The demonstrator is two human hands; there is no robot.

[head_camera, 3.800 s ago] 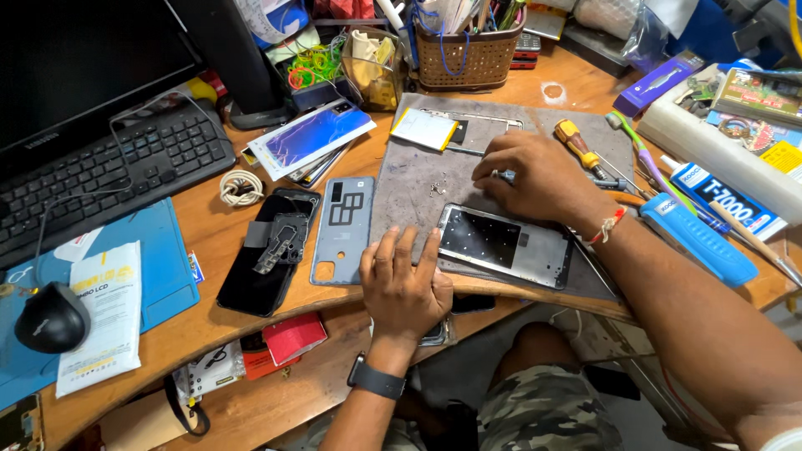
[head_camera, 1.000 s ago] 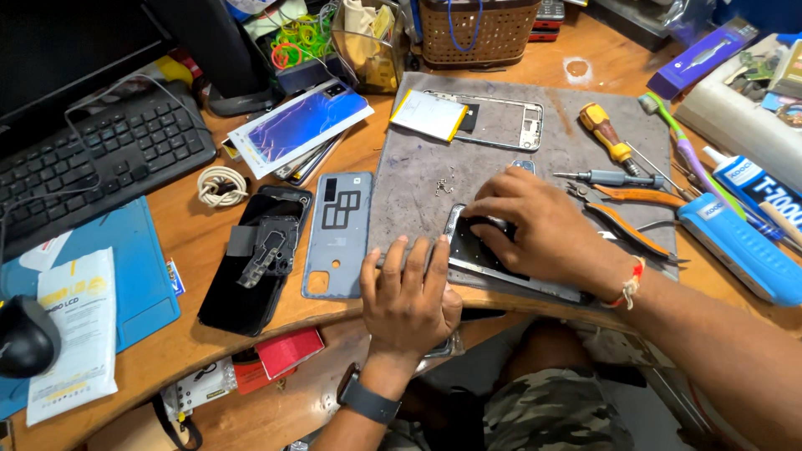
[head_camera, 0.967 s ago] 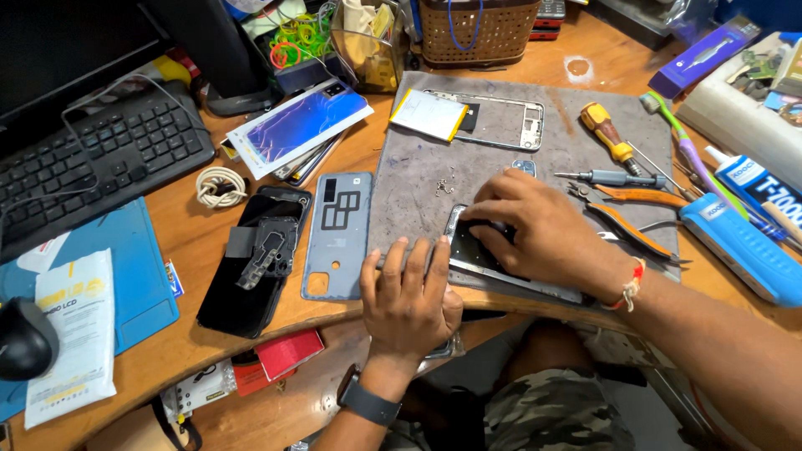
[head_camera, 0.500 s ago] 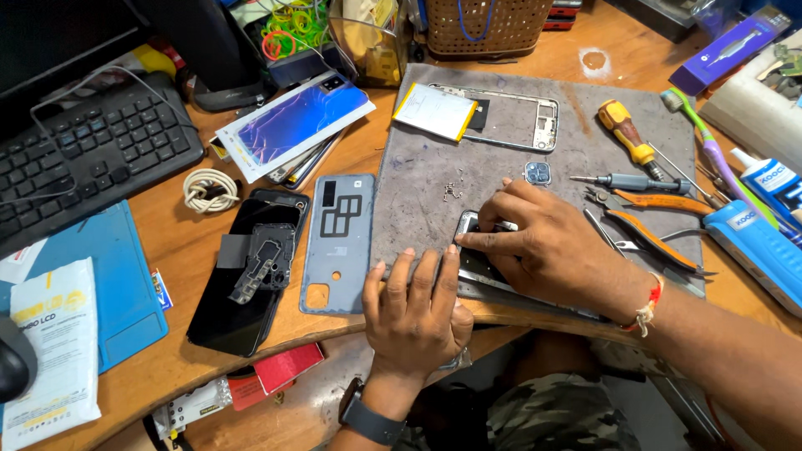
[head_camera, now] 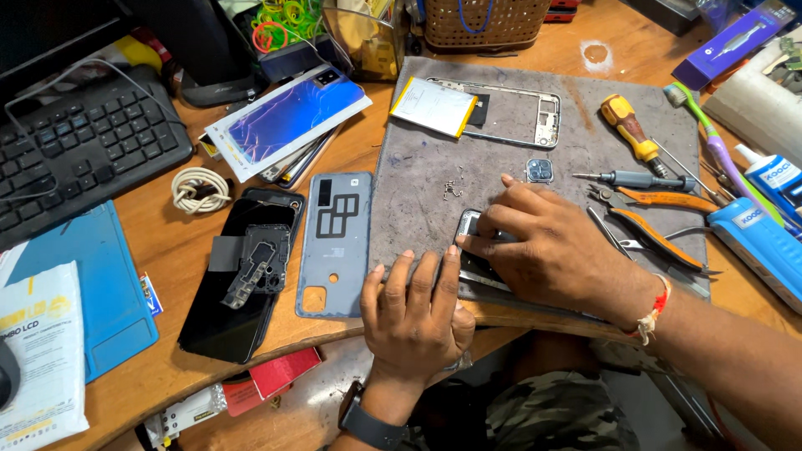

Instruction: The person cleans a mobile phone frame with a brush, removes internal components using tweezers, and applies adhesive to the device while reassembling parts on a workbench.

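Head view, workbench scene: opened phone [head_camera: 469, 250] flat near front edge of grey mat [head_camera: 501, 159] on wooden desk [head_camera: 167, 250], mostly covered by both hands; visible corner dark with pale metallic rim. Right hand [head_camera: 547, 250] spread over phone, fingers [head_camera: 484, 224] bent and pressed onto its upper end. Left hand [head_camera: 415, 313] flat at mat's front edge, fingers slightly apart, tips touching phone's near side. Grey back cover [head_camera: 336, 242] just left of mat, camera cutout upward. Bare phone frame [head_camera: 510, 113] and loose camera module [head_camera: 540, 170] farther back. Small screws [head_camera: 452, 190] between frame and phone.
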